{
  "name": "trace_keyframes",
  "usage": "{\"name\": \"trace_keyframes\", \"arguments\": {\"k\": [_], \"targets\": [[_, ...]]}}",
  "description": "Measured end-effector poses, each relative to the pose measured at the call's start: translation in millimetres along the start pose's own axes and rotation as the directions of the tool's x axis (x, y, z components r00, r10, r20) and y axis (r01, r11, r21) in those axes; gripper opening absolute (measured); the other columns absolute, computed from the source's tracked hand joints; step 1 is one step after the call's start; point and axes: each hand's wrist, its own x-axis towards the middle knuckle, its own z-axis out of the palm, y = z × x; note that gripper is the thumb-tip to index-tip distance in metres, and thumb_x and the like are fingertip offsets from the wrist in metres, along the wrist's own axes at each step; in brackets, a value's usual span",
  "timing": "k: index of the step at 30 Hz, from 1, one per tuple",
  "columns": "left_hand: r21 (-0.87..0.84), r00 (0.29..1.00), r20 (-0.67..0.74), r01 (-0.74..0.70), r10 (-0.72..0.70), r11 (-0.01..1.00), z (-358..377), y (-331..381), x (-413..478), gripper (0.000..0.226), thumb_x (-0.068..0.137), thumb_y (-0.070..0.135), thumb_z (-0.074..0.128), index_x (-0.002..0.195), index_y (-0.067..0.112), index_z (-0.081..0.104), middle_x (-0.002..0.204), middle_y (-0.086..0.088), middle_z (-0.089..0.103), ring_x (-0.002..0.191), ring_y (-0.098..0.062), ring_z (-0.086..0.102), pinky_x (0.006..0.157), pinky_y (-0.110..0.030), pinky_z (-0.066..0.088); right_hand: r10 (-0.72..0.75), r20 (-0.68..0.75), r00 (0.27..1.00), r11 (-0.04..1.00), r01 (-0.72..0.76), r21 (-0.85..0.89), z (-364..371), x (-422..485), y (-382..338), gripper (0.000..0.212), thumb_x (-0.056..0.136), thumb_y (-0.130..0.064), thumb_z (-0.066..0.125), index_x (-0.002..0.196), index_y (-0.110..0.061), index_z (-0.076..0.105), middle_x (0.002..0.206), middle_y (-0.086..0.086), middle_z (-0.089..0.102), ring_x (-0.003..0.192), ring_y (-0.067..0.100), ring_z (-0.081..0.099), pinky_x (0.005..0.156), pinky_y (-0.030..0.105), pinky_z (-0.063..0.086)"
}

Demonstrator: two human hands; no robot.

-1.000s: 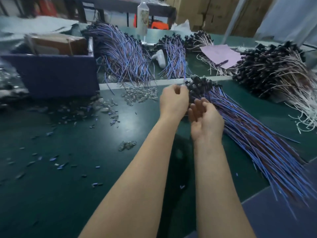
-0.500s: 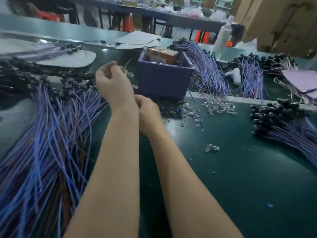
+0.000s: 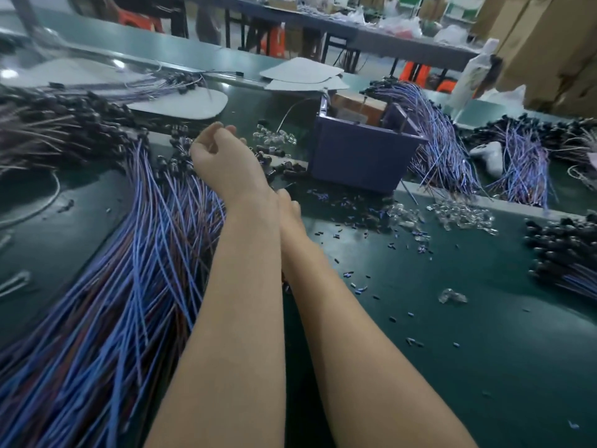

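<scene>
Your left grip (image 3: 223, 153) is stretched out over the desk (image 3: 452, 367), with its back to the camera. It hovers at the capped end of the blue wire bundle (image 3: 129, 270). Its fingers (image 3: 214, 129) are curled inward, but the palm side is hidden, so you cannot tell whether it grasps a wire or is clenched on nothing.

Your right grip (image 3: 288, 202) sits tucked behind your left wrist. Only a sliver of it shows, so its state cannot be told either.

The bundle lies on the left half of the desk and fans out from your near left toward the far middle. Its black caps (image 3: 171, 156) are gathered just beside and under your left grip. Some of its wires run beneath your left forearm.

A pile of brownish wires (image 3: 48, 127) with dark ends lies to the far left, touching the bundle's capped end. A purple bin (image 3: 361, 156) stands beyond your arms, right of your left grip and apart from it. More blue wires (image 3: 442, 147) drape behind the bin and to its right.

Clear plastic pieces (image 3: 462, 215) lie in a loose heap on the desk near the bin's right corner. Small blue and dark scraps (image 3: 355, 289) are scattered in front of the bin. Another capped bundle (image 3: 562, 250) lies at the right edge, well apart from both grips. White sheets (image 3: 181, 105) lie at the far side.
</scene>
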Motion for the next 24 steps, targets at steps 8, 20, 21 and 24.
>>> {"name": "trace_keyframes", "arguments": {"k": [8,20,21,24], "targets": [[-0.037,1.000,0.004,0.015,-0.015,0.999,4,-5,-5,0.017,0.091,0.000,0.040,0.093,0.013,0.052,0.087,-0.001,0.059,0.073,-0.012,0.053,0.071,-0.024,0.042,-0.033,0.175,0.984,0.996,0.046,-0.070,-16,-4,12,0.037,0.089,-0.021,0.044,0.126,-0.020,0.038,0.119,0.010,0.040,0.118,0.033,0.028,0.094,0.043,0.025],[0.661,0.615,0.745,-0.624,-0.260,0.417,22,-40,-42,0.030,0.100,0.027,0.041,0.089,0.011,0.065,0.086,-0.007,0.071,0.083,-0.020,0.063,0.080,-0.027,0.049,0.104,-0.567,0.817,0.994,-0.078,0.071,-114,-62,90,0.011,0.096,-0.026,0.049,0.102,-0.022,0.057,0.091,-0.007,0.059,0.100,0.025,0.056,0.098,0.041,0.035],[0.619,0.559,0.782,-0.646,-0.275,0.447,25,-44,-49,0.026,0.099,0.024,0.043,0.090,0.013,0.065,0.079,-0.004,0.069,0.076,-0.017,0.062,0.072,-0.025,0.049,0.162,-0.605,0.779,0.987,-0.135,0.089,-118,-69,102,0.012,0.096,-0.026,0.049,0.101,-0.022,0.058,0.092,-0.007,0.061,0.101,0.024,0.056,0.099,0.042,0.035],[0.547,0.465,0.837,-0.722,-0.289,0.423,31,-56,-64,0.021,0.098,0.019,0.045,0.096,0.013,0.065,0.078,-0.003,0.067,0.064,-0.012,0.057,0.060,-0.025,0.043,0.404,-0.684,0.607,0.905,-0.373,0.204,-126,-90,132,0.015,0.096,-0.027,0.048,0.104,-0.020,0.059,0.104,0.000,0.065,0.107,0.024,0.053,0.099,0.038,0.028]]}}
